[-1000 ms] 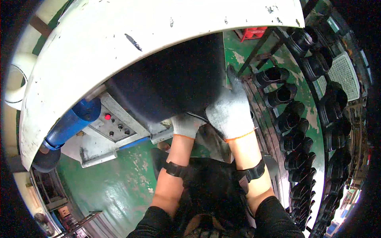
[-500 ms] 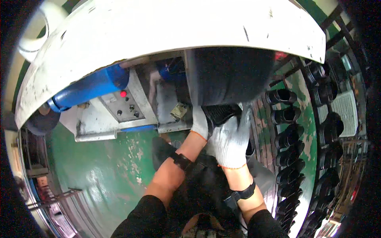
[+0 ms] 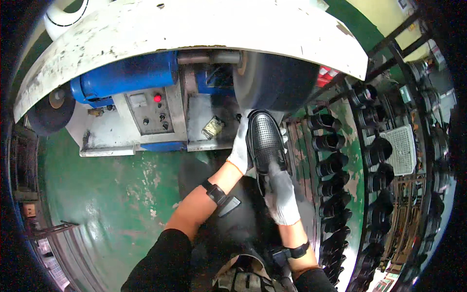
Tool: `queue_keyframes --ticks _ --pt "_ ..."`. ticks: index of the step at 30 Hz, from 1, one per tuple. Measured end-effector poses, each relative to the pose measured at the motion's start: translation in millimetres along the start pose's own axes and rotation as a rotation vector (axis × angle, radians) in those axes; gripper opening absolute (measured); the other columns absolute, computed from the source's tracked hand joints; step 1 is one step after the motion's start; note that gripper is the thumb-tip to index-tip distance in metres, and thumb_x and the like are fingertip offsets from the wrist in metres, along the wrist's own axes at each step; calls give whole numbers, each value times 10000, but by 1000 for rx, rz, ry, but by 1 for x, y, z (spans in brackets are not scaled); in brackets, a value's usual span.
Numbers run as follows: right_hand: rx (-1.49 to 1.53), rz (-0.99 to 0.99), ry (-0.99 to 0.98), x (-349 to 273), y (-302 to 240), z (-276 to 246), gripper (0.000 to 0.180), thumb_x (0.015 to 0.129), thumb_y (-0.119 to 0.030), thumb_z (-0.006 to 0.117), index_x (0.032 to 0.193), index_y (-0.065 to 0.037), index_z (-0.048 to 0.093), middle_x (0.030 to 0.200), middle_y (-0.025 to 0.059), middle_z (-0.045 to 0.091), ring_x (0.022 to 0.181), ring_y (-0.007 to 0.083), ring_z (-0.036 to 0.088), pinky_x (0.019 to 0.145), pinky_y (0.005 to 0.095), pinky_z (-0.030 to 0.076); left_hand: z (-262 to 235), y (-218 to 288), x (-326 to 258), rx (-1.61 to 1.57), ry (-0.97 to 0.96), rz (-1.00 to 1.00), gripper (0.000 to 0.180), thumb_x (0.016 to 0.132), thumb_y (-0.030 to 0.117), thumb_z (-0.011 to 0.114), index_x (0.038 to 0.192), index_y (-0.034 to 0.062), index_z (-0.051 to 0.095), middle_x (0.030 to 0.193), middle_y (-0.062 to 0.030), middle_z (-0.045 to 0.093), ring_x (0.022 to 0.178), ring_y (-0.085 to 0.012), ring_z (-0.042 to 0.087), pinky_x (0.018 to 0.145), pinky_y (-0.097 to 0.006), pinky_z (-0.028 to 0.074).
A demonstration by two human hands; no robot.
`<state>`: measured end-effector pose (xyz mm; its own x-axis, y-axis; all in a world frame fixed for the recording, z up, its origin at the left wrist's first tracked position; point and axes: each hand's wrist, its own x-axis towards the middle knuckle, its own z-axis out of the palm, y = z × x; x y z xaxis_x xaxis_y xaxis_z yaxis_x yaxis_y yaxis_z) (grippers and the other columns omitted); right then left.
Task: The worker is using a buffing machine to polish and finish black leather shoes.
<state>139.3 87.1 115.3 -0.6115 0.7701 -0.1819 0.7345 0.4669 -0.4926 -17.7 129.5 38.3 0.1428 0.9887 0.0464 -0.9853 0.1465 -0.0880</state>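
Note:
A black slip-on shoe (image 3: 265, 136) with a perforated upper lies between my hands, its toe pointing away from me. The toe is just below the near side of a large dark wheel (image 3: 287, 82); whether they touch I cannot tell. My left hand (image 3: 239, 151), in a white knitted glove with an orange cuff edge, grips the shoe's left side. At the heel end is my right hand (image 3: 283, 197), gloved the same way and smudged grey. Its fingers are partly hidden at the shoe's opening, and some white fingertips show along the shoe's right edge.
A curved white hood (image 3: 204, 29) overhangs the wheel. To the left are a blue cylindrical housing (image 3: 131, 75) and a control panel (image 3: 151, 114) with a red button. A crumpled yellowish block (image 3: 213, 127) lies on the machine's ledge. Racks of black shoes (image 3: 333, 163) stand at right.
The shoe has come back from under the wheel and its perforated upper is now fully in view. My right hand has moved down to the heel end. The whole view has shifted slightly.

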Motion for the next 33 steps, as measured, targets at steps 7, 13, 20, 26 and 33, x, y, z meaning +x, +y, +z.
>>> queue_keyframes --ticks 7,13,20,26,33 --pt "-278 -437 104 -110 -21 -59 525 751 -266 775 1211 -84 599 1299 243 503 1205 465 446 1008 541 348 49 -36 -43 -1 43 85 952 834 791 388 1338 -14 454 1239 -260 575 1081 -400 605 947 -550 499" --pt "-186 -430 488 -180 7 -97 303 737 -285 784 884 -68 631 1331 258 504 1231 466 468 1003 576 379 142 -99 -55 271 -77 200 917 791 810 456 1290 41 499 1181 -199 619 1036 -368 626 899 -535 533" --pt "137 -390 824 -290 19 -157 248 693 -100 828 877 -40 673 1360 284 510 1254 394 525 1032 424 421 202 -184 -63 520 -382 45 775 911 654 458 1454 107 375 1445 -136 450 1268 -370 477 1137 -522 279" --pt "-459 -247 1531 -412 16 -263 324 642 47 789 812 -51 531 1332 246 544 1269 384 508 1062 439 391 157 -237 -60 510 -505 -485 684 919 555 532 1395 69 466 1371 -238 509 1222 -424 526 1021 -558 431" --pt "-1147 -31 1785 -543 43 -432 260 830 -129 739 944 42 580 1254 206 600 1137 274 604 979 325 455 125 -259 -55 545 -316 -608 546 977 472 484 1310 42 521 1256 -229 592 1123 -388 600 956 -514 496"
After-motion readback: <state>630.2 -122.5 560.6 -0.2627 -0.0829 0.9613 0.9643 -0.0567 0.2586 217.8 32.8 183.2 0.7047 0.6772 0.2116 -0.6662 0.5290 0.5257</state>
